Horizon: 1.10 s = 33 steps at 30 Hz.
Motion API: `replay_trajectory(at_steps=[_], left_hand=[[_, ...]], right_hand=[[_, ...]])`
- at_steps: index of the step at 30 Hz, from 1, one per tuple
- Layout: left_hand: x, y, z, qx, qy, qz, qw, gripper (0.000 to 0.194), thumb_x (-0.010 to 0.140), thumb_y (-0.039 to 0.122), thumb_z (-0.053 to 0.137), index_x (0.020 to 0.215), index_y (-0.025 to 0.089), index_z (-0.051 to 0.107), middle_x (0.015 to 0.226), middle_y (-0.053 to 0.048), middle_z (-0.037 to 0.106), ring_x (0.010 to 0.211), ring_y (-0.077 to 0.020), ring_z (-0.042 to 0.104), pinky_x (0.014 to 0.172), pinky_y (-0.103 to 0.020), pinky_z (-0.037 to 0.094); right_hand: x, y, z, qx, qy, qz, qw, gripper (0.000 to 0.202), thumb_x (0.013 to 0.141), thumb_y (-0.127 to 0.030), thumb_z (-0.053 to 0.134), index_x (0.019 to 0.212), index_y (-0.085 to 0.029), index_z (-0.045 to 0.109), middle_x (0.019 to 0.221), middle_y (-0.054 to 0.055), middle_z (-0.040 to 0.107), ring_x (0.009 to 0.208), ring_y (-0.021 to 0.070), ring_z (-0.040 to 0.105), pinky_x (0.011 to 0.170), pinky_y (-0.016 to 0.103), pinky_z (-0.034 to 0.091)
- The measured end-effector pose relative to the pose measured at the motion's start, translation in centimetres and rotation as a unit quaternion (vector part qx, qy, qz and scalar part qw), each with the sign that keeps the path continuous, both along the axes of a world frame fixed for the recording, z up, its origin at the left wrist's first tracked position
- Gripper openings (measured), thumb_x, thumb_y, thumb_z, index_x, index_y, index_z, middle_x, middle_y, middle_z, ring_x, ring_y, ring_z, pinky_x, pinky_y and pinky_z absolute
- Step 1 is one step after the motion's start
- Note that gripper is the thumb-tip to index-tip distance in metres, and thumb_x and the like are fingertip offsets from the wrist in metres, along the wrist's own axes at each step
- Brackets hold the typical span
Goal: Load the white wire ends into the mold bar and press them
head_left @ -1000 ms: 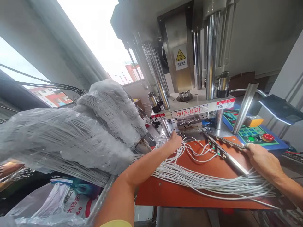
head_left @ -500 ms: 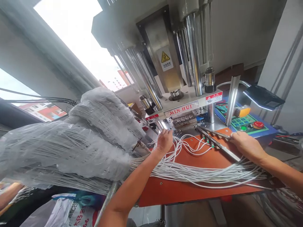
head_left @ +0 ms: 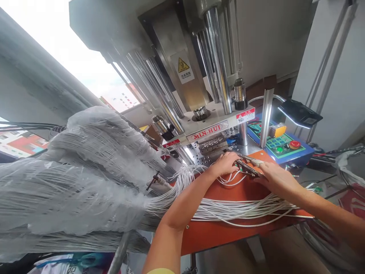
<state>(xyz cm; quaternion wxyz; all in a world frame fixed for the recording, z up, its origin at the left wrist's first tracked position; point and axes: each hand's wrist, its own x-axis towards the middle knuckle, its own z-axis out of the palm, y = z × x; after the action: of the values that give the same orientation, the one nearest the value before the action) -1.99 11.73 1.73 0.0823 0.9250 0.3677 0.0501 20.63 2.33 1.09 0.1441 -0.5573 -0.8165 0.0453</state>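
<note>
My left hand (head_left: pixel 226 163) has its fingers closed around the left end of a slotted dark metal bar (head_left: pixel 246 168), just in front of the press. My right hand (head_left: pixel 270 175) grips the right end of that bar, fingers bent over it. A second narrow metal bar (head_left: pixel 247 157) lies close behind. White cables (head_left: pixel 231 183) with small green ends run out from under the bar onto the orange table (head_left: pixel 216 238). Below both hands a thick bundle of white cables (head_left: pixel 228 211) stretches across the table. My fingers partly hide both bar ends.
The MIN-HUI press (head_left: pixel 209 131) stands behind, its metal mould (head_left: pixel 212 146) under the plate. Plastic-wrapped cable bundles (head_left: pixel 85 190) crowd the left. At right are a blue control box (head_left: pixel 295 152) with buttons, a metal post (head_left: pixel 266 118) and a lit lamp (head_left: pixel 300 114).
My left hand has left the cables by the press and moved right onto the bar. My right hand has shifted along the bar, which now sits between both hands. The view has turned slightly right.
</note>
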Motion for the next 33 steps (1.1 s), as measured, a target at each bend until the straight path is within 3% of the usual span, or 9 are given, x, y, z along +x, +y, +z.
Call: replay_trajectory(at_steps=[5,10,15,21,25,27,29,31,33], left_hand=[[0.3,0.0,0.0,0.021,0.009,-0.005,1.000,0.030,0.079,0.022,0.060,0.109,0.020,0.059,0.111,-0.006,0.056,0.108,-0.0220,0.049,0.093,-0.034,0.047],[0.5,0.3,-0.2,0.028,-0.013,-0.033,0.999,0.025,0.077,0.022,0.061,0.101,0.017,0.060,0.106,-0.007,0.055,0.102,-0.0217,0.049,0.090,-0.033,0.047],[0.1,0.5,-0.5,0.015,-0.041,-0.013,0.999,0.023,0.076,0.023,0.061,0.098,0.018,0.061,0.100,-0.006,0.060,0.098,-0.0214,0.052,0.083,-0.031,0.048],[-0.2,1.5,-0.8,-0.037,-0.068,0.000,0.997,0.027,0.074,0.027,0.065,0.099,0.019,0.061,0.096,-0.003,0.064,0.097,-0.0202,0.054,0.087,-0.031,0.047],[-0.2,1.8,-0.6,-0.060,-0.085,-0.001,0.995,0.033,0.077,0.033,0.067,0.106,0.019,0.061,0.104,-0.004,0.065,0.100,-0.0202,0.055,0.088,-0.032,0.047],[0.0,0.8,0.4,-0.028,-0.112,0.005,0.993,0.032,0.080,0.031,0.066,0.109,0.018,0.059,0.109,-0.005,0.064,0.104,-0.0203,0.054,0.092,-0.034,0.046],[0.5,-1.3,1.8,0.044,-0.143,0.035,0.988,0.020,0.086,0.025,0.059,0.105,0.017,0.059,0.107,-0.007,0.063,0.104,-0.0203,0.054,0.095,-0.035,0.044],[1.4,-4.8,3.0,0.113,-0.145,0.055,0.981,0.014,0.092,0.020,0.046,0.096,0.017,0.060,0.098,-0.007,0.063,0.100,-0.0203,0.054,0.095,-0.035,0.044],[2.8,-8.7,3.2,0.131,-0.097,0.017,0.987,0.020,0.094,0.018,0.040,0.092,0.017,0.059,0.093,-0.007,0.062,0.095,-0.0206,0.055,0.090,-0.034,0.046]], right_hand=[[-1.4,0.1,-1.5,0.012,-0.079,-0.014,0.997,0.012,0.083,-0.029,0.058,0.089,-0.018,0.061,0.093,0.011,0.064,0.086,0.0269,0.061,0.070,0.034,0.042],[-1.5,0.9,-2.1,0.015,-0.085,-0.024,0.996,0.007,0.084,-0.025,0.057,0.087,-0.019,0.058,0.089,0.009,0.063,0.085,0.0252,0.061,0.069,0.032,0.040],[-1.3,1.2,-1.9,-0.020,-0.091,-0.026,0.995,0.008,0.086,-0.026,0.054,0.090,-0.018,0.055,0.092,0.010,0.062,0.087,0.0253,0.061,0.068,0.031,0.039],[0.0,3.5,-1.4,-0.129,-0.002,0.005,0.992,0.008,0.084,-0.026,0.053,0.090,-0.021,0.049,0.082,0.004,0.062,0.073,0.0196,0.061,0.058,0.026,0.037],[1.1,4.7,0.0,-0.278,0.101,0.053,0.954,0.015,0.081,-0.021,0.052,0.096,-0.021,0.049,0.071,-0.001,0.060,0.057,0.0139,0.059,0.050,0.022,0.038],[1.2,4.9,1.1,-0.329,0.125,0.059,0.934,0.016,0.080,-0.021,0.052,0.096,-0.021,0.051,0.071,-0.001,0.060,0.058,0.0133,0.059,0.047,0.020,0.039],[1.0,5.0,2.3,-0.340,0.113,0.045,0.933,0.016,0.080,-0.021,0.051,0.096,-0.020,0.054,0.070,0.000,0.060,0.058,0.0135,0.059,0.044,0.020,0.038],[0.8,5.3,3.5,-0.324,0.077,0.024,0.943,0.016,0.082,-0.022,0.049,0.095,-0.019,0.057,0.065,0.000,0.058,0.052,0.0125,0.056,0.042,0.020,0.036],[0.6,5.7,4.6,-0.298,0.037,0.021,0.954,0.017,0.084,-0.024,0.046,0.094,-0.019,0.059,0.057,-0.002,0.056,0.044,0.0115,0.051,0.041,0.022,0.034]])
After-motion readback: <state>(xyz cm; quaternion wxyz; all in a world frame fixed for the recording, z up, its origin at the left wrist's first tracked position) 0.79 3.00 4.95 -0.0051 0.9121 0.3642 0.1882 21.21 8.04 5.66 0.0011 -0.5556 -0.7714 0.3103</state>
